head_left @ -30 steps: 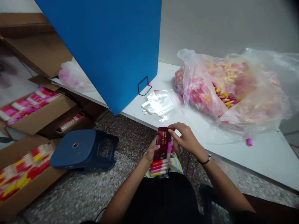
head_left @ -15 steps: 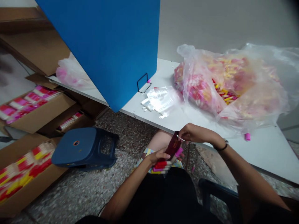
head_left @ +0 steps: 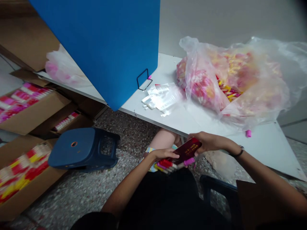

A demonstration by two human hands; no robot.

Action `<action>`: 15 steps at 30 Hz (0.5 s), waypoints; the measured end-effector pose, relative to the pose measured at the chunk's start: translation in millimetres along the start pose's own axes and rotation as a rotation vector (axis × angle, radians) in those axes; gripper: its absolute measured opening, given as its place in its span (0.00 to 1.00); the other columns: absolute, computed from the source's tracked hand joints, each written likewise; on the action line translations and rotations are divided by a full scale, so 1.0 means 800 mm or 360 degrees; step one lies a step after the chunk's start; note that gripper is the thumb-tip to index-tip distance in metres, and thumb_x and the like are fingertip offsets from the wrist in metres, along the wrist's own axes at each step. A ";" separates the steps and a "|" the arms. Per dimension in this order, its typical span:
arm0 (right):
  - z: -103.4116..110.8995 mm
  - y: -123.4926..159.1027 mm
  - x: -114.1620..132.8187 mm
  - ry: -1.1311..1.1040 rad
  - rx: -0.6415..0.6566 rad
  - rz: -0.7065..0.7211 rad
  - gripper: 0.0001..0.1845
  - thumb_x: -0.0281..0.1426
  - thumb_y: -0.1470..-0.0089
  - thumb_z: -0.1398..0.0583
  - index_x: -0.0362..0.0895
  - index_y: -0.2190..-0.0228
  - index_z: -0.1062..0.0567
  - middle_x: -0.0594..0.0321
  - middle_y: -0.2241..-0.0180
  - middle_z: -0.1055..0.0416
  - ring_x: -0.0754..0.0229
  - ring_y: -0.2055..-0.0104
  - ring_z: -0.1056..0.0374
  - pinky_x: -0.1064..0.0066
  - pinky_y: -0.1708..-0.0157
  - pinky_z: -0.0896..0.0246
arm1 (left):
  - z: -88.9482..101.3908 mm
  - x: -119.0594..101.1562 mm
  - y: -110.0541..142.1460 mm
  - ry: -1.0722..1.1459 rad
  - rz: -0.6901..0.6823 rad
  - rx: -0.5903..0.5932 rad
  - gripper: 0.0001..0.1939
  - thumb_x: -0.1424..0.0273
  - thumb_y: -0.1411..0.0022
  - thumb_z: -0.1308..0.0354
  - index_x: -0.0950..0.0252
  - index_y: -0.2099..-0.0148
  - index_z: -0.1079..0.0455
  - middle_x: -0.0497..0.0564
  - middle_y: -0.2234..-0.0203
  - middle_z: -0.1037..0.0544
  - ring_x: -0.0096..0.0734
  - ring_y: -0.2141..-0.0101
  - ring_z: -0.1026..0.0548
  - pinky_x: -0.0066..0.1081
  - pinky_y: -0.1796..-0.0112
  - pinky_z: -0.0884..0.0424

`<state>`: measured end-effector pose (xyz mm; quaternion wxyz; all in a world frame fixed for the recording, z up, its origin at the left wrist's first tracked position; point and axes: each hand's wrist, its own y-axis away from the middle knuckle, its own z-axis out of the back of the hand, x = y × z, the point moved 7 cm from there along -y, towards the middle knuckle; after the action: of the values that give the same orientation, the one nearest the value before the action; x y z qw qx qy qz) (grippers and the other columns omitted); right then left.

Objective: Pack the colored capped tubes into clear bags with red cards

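A dark red booklet [head_left: 187, 149] with gold lettering is tilted above my lap, between both hands. Its left end is gripped by my left hand [head_left: 165, 154], thumb on the cover. My right hand [head_left: 208, 141] has closed around the upper right end, its far fingers partly hidden. Several capped marker-like pens [head_left: 165, 164] in red, pink and yellow lie just under my left hand; whether those fingers also hold them I cannot tell. One pink-capped pen [head_left: 189, 161] pokes out to the right below the booklet.
On the white table [head_left: 168, 123] lie clear plastic sleeves [head_left: 165, 97], a large plastic bag [head_left: 259, 99] of coloured pieces and a pink cap [head_left: 248, 133]. A blue panel [head_left: 115, 48] rises at left. A blue stool [head_left: 74, 147] stands beside cardboard boxes [head_left: 35, 188] of packed pens.
My right hand, earlier pinching a thin pale strand above the booklet, now grips the booklet's right end. The booklet has turned from steep to flatter, showing its cover. The view has shifted slightly.
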<state>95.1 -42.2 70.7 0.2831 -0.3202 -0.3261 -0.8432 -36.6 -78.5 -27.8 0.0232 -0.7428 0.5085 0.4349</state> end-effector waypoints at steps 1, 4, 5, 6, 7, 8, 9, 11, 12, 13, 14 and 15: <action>-0.010 0.001 -0.003 -0.0185 0.0140 -0.0003 0.17 0.37 0.56 0.36 0.43 0.62 0.27 0.63 0.70 0.26 0.61 0.71 0.31 0.72 0.73 0.37 | 0.000 -0.004 -0.006 -0.0146 0.0013 0.0035 0.12 0.70 0.60 0.31 0.68 0.71 0.26 0.50 0.79 0.25 0.32 0.76 0.29 0.28 0.73 0.35; -0.008 0.003 -0.018 -0.0713 -0.0037 -0.0130 0.19 0.41 0.50 0.41 0.41 0.60 0.27 0.61 0.72 0.25 0.61 0.74 0.30 0.70 0.74 0.34 | -0.001 -0.015 -0.024 -0.0369 -0.0046 0.0073 0.14 0.63 0.53 0.33 0.71 0.71 0.27 0.49 0.81 0.27 0.25 0.80 0.33 0.25 0.76 0.37; 0.001 0.006 -0.024 -0.0878 -0.0263 -0.0171 0.21 0.43 0.48 0.43 0.40 0.58 0.29 0.60 0.73 0.25 0.61 0.75 0.29 0.69 0.74 0.34 | 0.001 -0.019 -0.028 -0.0278 -0.0113 0.0021 0.16 0.62 0.52 0.34 0.71 0.69 0.27 0.50 0.80 0.26 0.25 0.79 0.32 0.25 0.74 0.37; 0.010 0.010 -0.029 -0.1016 -0.0503 -0.0188 0.23 0.44 0.46 0.45 0.40 0.56 0.31 0.59 0.73 0.25 0.60 0.75 0.29 0.69 0.74 0.34 | 0.003 -0.021 -0.031 -0.0120 -0.0180 -0.0042 0.17 0.61 0.52 0.34 0.71 0.67 0.27 0.51 0.78 0.25 0.26 0.78 0.30 0.26 0.72 0.35; 0.017 0.015 -0.031 -0.1103 -0.0713 -0.0187 0.24 0.45 0.45 0.47 0.41 0.55 0.33 0.58 0.72 0.25 0.60 0.74 0.29 0.69 0.74 0.34 | 0.005 -0.019 -0.033 0.0081 -0.0233 -0.0107 0.18 0.60 0.51 0.35 0.71 0.65 0.28 0.53 0.75 0.24 0.28 0.76 0.28 0.27 0.70 0.34; 0.019 0.019 -0.030 -0.1128 -0.0861 -0.0172 0.23 0.46 0.45 0.47 0.41 0.55 0.33 0.57 0.70 0.25 0.60 0.73 0.29 0.69 0.75 0.34 | 0.008 -0.015 -0.034 0.0300 -0.0262 -0.0177 0.19 0.59 0.51 0.36 0.70 0.63 0.28 0.54 0.74 0.23 0.30 0.74 0.27 0.28 0.69 0.33; 0.017 0.021 -0.027 -0.1096 -0.0929 -0.0156 0.23 0.46 0.45 0.47 0.42 0.57 0.33 0.56 0.69 0.26 0.60 0.72 0.29 0.70 0.74 0.34 | 0.010 -0.007 -0.034 0.0509 -0.0265 -0.0248 0.20 0.57 0.50 0.37 0.70 0.63 0.28 0.54 0.74 0.22 0.30 0.74 0.27 0.28 0.69 0.33; 0.000 0.015 -0.016 -0.0910 -0.0880 -0.0150 0.20 0.46 0.46 0.45 0.41 0.63 0.30 0.57 0.69 0.26 0.61 0.72 0.30 0.70 0.73 0.35 | 0.011 0.012 -0.033 0.0833 -0.0236 -0.0378 0.21 0.54 0.46 0.42 0.70 0.65 0.28 0.54 0.76 0.23 0.30 0.76 0.27 0.28 0.70 0.32; -0.012 0.009 -0.013 -0.0792 -0.0831 -0.0158 0.19 0.45 0.46 0.45 0.41 0.66 0.29 0.59 0.71 0.27 0.61 0.72 0.31 0.69 0.72 0.36 | 0.011 0.021 -0.032 0.0938 -0.0237 -0.0435 0.22 0.53 0.45 0.44 0.70 0.65 0.27 0.54 0.77 0.23 0.31 0.77 0.27 0.29 0.70 0.32; -0.023 0.003 -0.011 -0.0687 -0.0809 -0.0162 0.18 0.44 0.46 0.44 0.41 0.68 0.28 0.61 0.73 0.28 0.61 0.73 0.32 0.69 0.72 0.36 | 0.011 0.027 -0.032 0.1006 -0.0265 -0.0482 0.22 0.53 0.44 0.45 0.70 0.64 0.27 0.54 0.76 0.22 0.31 0.77 0.27 0.29 0.70 0.32; -0.034 -0.003 -0.011 -0.0598 -0.0810 -0.0162 0.18 0.44 0.46 0.45 0.41 0.69 0.28 0.62 0.73 0.28 0.61 0.73 0.33 0.69 0.71 0.37 | 0.011 0.032 -0.031 0.1038 -0.0307 -0.0516 0.22 0.54 0.43 0.45 0.70 0.63 0.27 0.54 0.75 0.22 0.33 0.75 0.26 0.30 0.68 0.31; -0.043 -0.008 -0.012 -0.0528 -0.0834 -0.0161 0.18 0.44 0.46 0.45 0.41 0.68 0.27 0.62 0.73 0.28 0.61 0.73 0.33 0.68 0.71 0.37 | 0.011 0.035 -0.031 0.1035 -0.0344 -0.0534 0.22 0.54 0.43 0.45 0.70 0.61 0.27 0.55 0.73 0.21 0.35 0.73 0.25 0.32 0.66 0.31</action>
<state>84.5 -60.4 41.0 0.0917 -0.4988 -0.1549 -0.8478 -19.8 -83.2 -62.4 -0.2157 -0.8848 0.3297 0.2486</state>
